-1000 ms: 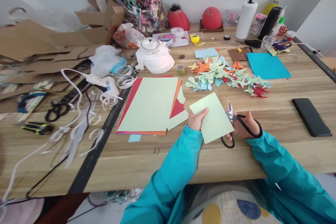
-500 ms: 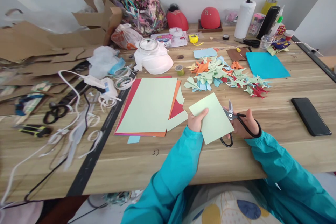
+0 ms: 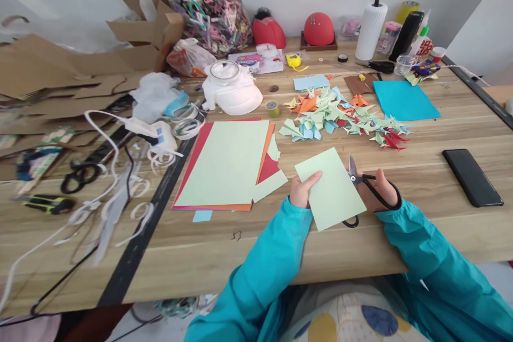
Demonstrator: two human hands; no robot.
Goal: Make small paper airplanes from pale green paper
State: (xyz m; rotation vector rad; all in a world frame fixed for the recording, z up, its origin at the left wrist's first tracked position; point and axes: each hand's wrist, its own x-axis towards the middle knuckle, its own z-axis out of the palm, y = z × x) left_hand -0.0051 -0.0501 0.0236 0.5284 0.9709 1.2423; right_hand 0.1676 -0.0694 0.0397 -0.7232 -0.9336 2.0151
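My left hand [image 3: 301, 191] pinches the left edge of a pale green paper sheet [image 3: 331, 188], held just above the wooden table [image 3: 224, 246]. My right hand [image 3: 379, 191] grips black-handled scissors [image 3: 363, 188], fingers through the loops. The blades point up along the sheet's right edge. Part of the scissor handle is hidden behind the paper. Both arms wear teal sleeves.
A stack of green, orange and red sheets [image 3: 224, 164] lies to the left. A pile of folded paper cranes [image 3: 340, 115] and a blue sheet [image 3: 404, 100] lie beyond. A black phone [image 3: 472, 177] rests at right. Cardboard, cords and other scissors [image 3: 80, 173] clutter the left side.
The green sheet and both hands have shifted slightly right and down in view; the paper now covers more of the scissor handle. The camera drifted a little.
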